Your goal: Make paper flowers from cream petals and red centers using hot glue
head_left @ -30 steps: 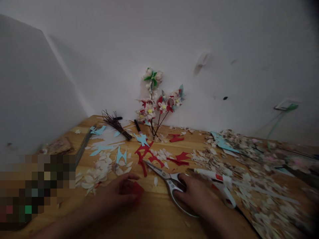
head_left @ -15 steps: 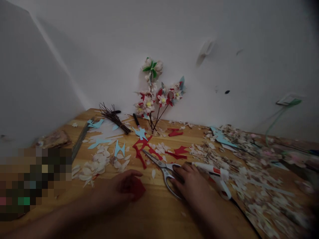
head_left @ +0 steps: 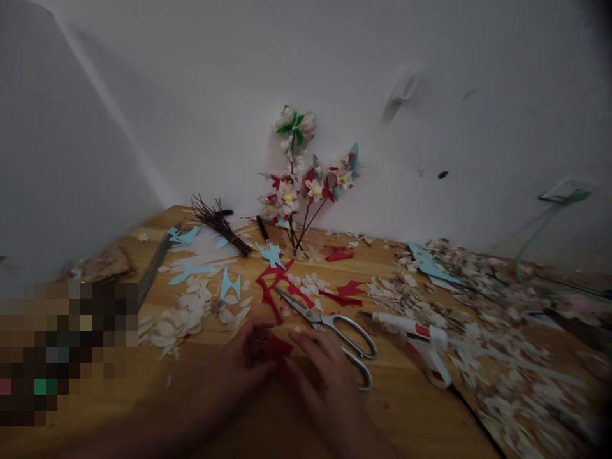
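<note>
I have a small red paper piece [head_left: 275, 347] at the near middle of the desk [head_left: 411, 414], lying low over the wood between my two hands. My left hand [head_left: 248, 363] is closed on it, fingers curled around its left side. My right hand [head_left: 320, 376] comes in from the other side with its fingertips at the paper's right edge; the light is too dim for me to tell whether it grips the piece or only touches it.

Just beside my right hand lie the scissors [head_left: 335, 328], flat on the desk, blades pointing up and left toward the red offcuts [head_left: 272, 287], silver handles toward me. No hand is on them. Right of the scissors sits a white glue gun [head_left: 421, 338] with a red band, its cord running off toward the near right edge.

Left of my hands is a heap of pale petal cutouts [head_left: 182, 319], with light blue paper scraps [head_left: 191, 271] further back. A bundle of dark twigs [head_left: 220, 229] lies near the far left, and a paper flower branch [head_left: 306, 185] stands upright against the white wall [head_left: 430, 95]. The right half of the desk is covered with pale paper trimmings [head_left: 478, 331]. A green cable [head_left: 540, 229] hangs from a wall socket at far right.

I can read no writing or brand on anything here.
</note>
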Action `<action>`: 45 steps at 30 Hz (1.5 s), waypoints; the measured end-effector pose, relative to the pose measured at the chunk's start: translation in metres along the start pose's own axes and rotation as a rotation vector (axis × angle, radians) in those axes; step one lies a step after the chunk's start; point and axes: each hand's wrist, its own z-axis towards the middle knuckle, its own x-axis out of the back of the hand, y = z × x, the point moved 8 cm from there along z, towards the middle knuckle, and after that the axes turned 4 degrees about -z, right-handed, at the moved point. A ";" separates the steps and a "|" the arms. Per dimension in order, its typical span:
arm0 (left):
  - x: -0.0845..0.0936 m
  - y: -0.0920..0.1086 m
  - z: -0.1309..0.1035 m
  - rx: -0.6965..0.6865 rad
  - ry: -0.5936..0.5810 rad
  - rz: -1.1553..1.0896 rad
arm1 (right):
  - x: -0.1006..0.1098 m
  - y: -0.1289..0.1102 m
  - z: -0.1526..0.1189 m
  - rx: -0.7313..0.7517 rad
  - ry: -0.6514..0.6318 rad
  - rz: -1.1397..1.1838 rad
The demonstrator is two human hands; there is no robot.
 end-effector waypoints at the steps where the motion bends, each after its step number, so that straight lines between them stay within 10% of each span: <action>1: 0.000 -0.001 -0.001 -0.005 -0.004 0.001 | 0.000 -0.003 0.000 0.033 -0.010 -0.018; 21: 0.000 -0.001 -0.002 0.038 0.022 -0.003 | 0.001 -0.034 -0.001 0.402 -0.023 -0.102; 30: -0.006 0.008 -0.014 0.013 0.010 0.119 | -0.003 -0.019 -0.004 0.268 -0.027 -0.119; 41: -0.021 0.078 -0.042 -0.481 -0.064 0.870 | -0.013 -0.011 -0.006 0.217 -0.092 -0.171; 45: 0.011 0.122 -0.069 -0.643 -0.010 1.113 | -0.016 -0.005 -0.010 0.193 -0.102 -0.187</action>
